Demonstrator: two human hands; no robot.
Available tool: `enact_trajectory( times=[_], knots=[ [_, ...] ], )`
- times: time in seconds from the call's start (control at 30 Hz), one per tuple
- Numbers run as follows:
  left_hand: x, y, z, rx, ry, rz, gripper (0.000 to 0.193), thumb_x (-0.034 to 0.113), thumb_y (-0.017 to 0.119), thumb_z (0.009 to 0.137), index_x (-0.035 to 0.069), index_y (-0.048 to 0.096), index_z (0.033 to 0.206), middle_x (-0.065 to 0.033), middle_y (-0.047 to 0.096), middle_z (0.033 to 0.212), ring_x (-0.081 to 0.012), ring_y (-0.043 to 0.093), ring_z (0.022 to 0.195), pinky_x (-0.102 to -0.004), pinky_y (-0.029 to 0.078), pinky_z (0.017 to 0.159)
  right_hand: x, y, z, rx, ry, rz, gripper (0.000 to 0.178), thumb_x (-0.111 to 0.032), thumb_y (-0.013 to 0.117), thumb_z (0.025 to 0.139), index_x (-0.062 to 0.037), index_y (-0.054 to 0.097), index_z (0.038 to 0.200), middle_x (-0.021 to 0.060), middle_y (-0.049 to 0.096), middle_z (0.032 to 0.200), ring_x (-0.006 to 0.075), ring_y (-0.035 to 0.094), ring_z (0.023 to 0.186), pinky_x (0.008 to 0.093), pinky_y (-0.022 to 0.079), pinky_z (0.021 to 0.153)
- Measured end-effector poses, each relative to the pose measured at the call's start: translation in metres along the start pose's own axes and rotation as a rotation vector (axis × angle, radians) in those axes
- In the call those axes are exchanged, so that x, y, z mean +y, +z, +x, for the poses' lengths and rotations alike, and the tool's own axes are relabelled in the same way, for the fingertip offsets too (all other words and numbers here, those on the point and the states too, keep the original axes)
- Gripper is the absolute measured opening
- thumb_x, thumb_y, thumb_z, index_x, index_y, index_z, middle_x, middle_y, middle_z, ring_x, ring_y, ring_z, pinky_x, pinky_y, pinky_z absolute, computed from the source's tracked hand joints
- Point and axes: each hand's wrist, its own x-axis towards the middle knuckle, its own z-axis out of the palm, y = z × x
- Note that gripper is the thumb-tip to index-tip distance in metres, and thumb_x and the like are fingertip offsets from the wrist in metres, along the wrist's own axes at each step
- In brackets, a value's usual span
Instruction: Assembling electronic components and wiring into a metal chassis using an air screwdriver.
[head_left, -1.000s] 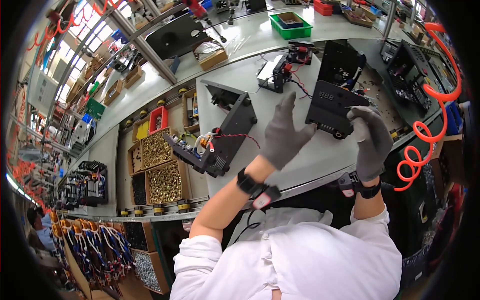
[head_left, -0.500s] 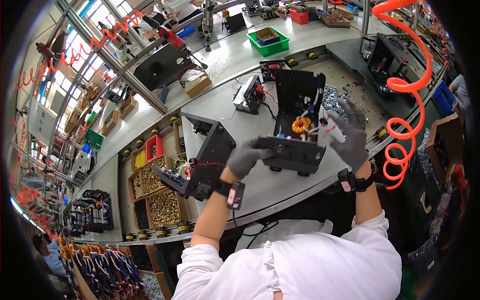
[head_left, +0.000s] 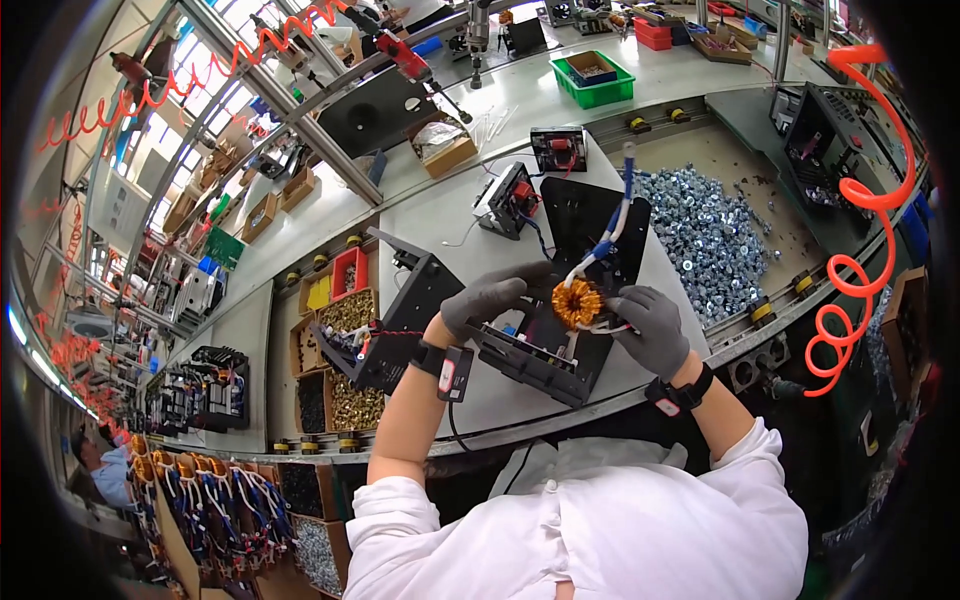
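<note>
A copper-wound ring coil (head_left: 577,303) with blue and white sleeved leads (head_left: 610,240) sits over the open black metal chassis (head_left: 530,365) in front of me. My right hand (head_left: 652,325), in a grey glove, is closed on the coil's right side, fingertips at the ring and a white lead. My left hand (head_left: 487,303), gloved too, is above the chassis's near panel, thumb and fingers apart and stretched toward the coil. Its fingertips are partly hidden against the dark metal. The chassis's tall black plate (head_left: 598,225) rises behind the coil.
A second black housing (head_left: 410,320) stands on the left. Behind are a boxy wired unit (head_left: 508,203) and a small fan unit (head_left: 558,150). Loose silvery nuts (head_left: 705,245) fill the right tray. An orange coiled hose (head_left: 850,270) hangs at right; a red power screwdriver (head_left: 402,57) hangs above.
The chassis is turned and lower on the table. My right hand has come down from the raised leads to the coil. My left hand has let go of the near panel. The view has shifted.
</note>
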Motion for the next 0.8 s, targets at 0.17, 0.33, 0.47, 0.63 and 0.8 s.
enact_trajectory(
  times=[0.17, 0.33, 0.47, 0.63, 0.8],
  knots=[
    [0.035, 0.007, 0.011, -0.121, 0.056, 0.130, 0.078, 0.040, 0.076, 0.079, -0.006, 0.047, 0.136, -0.0160, 0.063, 0.120, -0.0217, 0.060, 0.110, -0.0316, 0.045, 0.098, -0.011, 0.009, 0.026, -0.050, -0.160, 0.042, 0.040, -0.008, 0.071, 0.063, -0.0063, 0.068, 0.103, 0.0101, 0.066, 0.084, 0.0291, 0.063, 0.077, 0.0424, 0.049, 0.068],
    [0.031, -0.013, 0.002, 0.310, 0.091, -0.106, 0.020, 0.007, 0.070, 0.084, -0.002, 0.064, 0.100, -0.0113, 0.066, 0.094, -0.0197, 0.068, 0.080, -0.0321, 0.058, 0.069, -0.010, -0.008, 0.019, -0.318, 0.263, -0.114, 0.026, -0.021, 0.068, 0.079, -0.0103, 0.067, 0.103, 0.0111, 0.067, 0.082, 0.0314, 0.066, 0.071, 0.0432, 0.050, 0.066],
    [-0.020, -0.006, 0.009, 0.605, -0.106, -0.590, 0.026, 0.003, 0.064, 0.087, -0.003, 0.056, 0.111, -0.0174, 0.065, 0.100, -0.0278, 0.069, 0.086, -0.0358, 0.062, 0.073, -0.011, -0.020, -0.004, -0.698, 0.773, -0.271, 0.030, -0.036, 0.057, 0.092, -0.0094, 0.067, 0.102, 0.0129, 0.070, 0.086, 0.0338, 0.068, 0.078, 0.0435, 0.051, 0.071],
    [-0.044, 0.007, 0.023, 0.493, -0.018, -0.639, 0.033, 0.007, 0.060, 0.094, -0.005, 0.051, 0.123, -0.0245, 0.060, 0.119, -0.0297, 0.066, 0.103, -0.0366, 0.059, 0.088, -0.027, -0.035, -0.012, -1.016, 0.577, -0.507, 0.047, -0.051, 0.050, 0.094, -0.0097, 0.066, 0.111, 0.0128, 0.068, 0.101, 0.0339, 0.067, 0.088, 0.0464, 0.050, 0.075],
    [-0.034, 0.008, 0.035, 0.373, 0.073, -0.475, 0.045, 0.018, 0.058, 0.097, -0.006, 0.045, 0.133, -0.0218, 0.057, 0.125, -0.0283, 0.064, 0.105, -0.0370, 0.057, 0.090, -0.015, -0.042, 0.024, -0.385, 0.273, -0.264, 0.057, -0.054, 0.051, 0.093, -0.0110, 0.055, 0.130, 0.0121, 0.062, 0.113, 0.0313, 0.067, 0.091, 0.0451, 0.051, 0.076]
  ],
)
